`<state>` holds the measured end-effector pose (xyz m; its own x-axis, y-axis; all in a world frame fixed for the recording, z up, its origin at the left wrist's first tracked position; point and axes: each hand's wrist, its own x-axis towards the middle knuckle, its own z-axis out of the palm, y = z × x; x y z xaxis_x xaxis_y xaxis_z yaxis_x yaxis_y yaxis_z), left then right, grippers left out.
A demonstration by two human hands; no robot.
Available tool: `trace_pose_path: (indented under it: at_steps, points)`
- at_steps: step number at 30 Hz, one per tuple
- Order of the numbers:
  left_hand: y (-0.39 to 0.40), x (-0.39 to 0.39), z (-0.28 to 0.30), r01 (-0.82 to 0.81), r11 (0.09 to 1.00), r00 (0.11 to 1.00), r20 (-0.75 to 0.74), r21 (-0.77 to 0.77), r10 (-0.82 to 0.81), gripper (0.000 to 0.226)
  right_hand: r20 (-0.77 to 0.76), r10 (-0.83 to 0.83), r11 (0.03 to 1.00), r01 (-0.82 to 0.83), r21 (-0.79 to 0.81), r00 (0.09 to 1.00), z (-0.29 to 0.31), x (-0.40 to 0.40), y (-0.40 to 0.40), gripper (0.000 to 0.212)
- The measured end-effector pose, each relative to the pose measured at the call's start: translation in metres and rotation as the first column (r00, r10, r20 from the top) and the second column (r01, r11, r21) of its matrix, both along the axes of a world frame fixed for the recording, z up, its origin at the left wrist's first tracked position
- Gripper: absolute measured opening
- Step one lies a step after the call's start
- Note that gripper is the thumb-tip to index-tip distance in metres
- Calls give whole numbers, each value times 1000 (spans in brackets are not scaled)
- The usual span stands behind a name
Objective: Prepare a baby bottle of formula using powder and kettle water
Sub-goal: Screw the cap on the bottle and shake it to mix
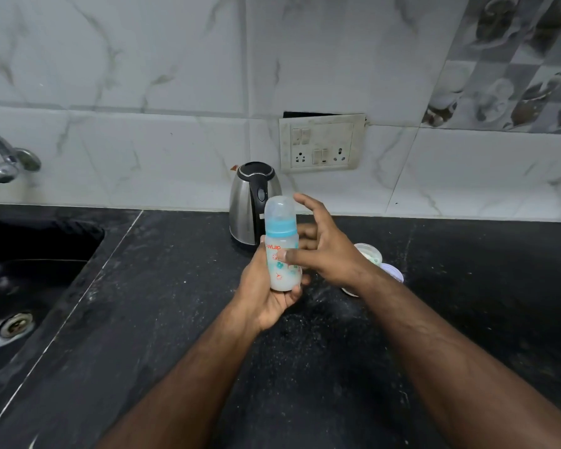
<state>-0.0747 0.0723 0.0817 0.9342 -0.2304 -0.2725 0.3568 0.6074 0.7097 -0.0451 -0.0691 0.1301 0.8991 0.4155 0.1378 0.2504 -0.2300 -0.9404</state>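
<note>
Above the middle of the dark surface [162, 286], the left hand [266, 286] grasps a baby bottle [281, 244] upright, fingers curled round its lower half. It has a blue collar and a clear cap on top, with milky liquid in the bottom. The right hand [321, 251] hovers at the bottle's 3 o'clock side, fingers spread and released, its thumb touching the bottle's front. A steel kettle [248, 202] stands at 12 o'clock behind the bottle, against the tiled wall. A small tub [368, 252] and a round lid [392, 270] lie at 3 o'clock, partly hidden by the right wrist. A sink [30, 270] sits at 9 o'clock.
</note>
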Motion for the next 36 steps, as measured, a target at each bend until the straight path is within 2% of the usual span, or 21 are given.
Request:
trace_pose_path:
  at_steps: [7, 11, 16, 19, 21, 23, 26, 28, 31, 33, 36]
  points:
    - [5, 2, 2, 81, 996, 997, 14, -42, -81, 54, -16, -46, 999, 46, -6, 999, -8, -4, 10, 101]
    - [7, 2, 7, 103, 994, 995, -10, -33, -103, 55, -71, -24, 998, 28, 51, 997, -4, 0, 10, 100]
    - [7, 1, 16, 166, 983, 985, -69, 82, -160, 59, -146, 1, 952, 44, 304, 989, 19, 14, 15, 72]
    - [3, -1, 17, 177, 972, 982, -101, 155, -162, 57, -194, 60, 934, 14, 357, 979, 28, 19, 23, 47]
    - [-1, 0, 16, 100, 970, 992, -99, 223, -79, 61, -210, -39, 927, 114, 357, 977, 25, 18, 31, 34]
    - [-5, 0, 13, -17, 950, 996, -80, 312, 44, 67, -203, -186, 902, 249, 352, 961, 18, 16, 38, 31]
    - [-12, 1, 11, -134, 921, 983, -67, 366, 169, 68, -185, -296, 877, 343, 336, 937, 8, 13, 46, 36]
    - [-12, 3, 14, -165, 920, 976, -74, 355, 204, 66, -179, -301, 899, 341, 274, 937, 5, 12, 48, 45]
    - [-2, 8, 23, -77, 958, 994, -51, 276, 95, 62, -235, -113, 927, 187, 325, 966, 13, 16, 41, 51]
    - [6, 8, 27, 0, 966, 999, -42, 257, 11, 62, -206, -20, 937, 90, 338, 978, 21, 20, 28, 55]
    - [8, 6, 27, 20, 962, 999, -42, 273, -9, 63, -91, -11, 999, 14, 40, 996, 24, 19, 15, 81]
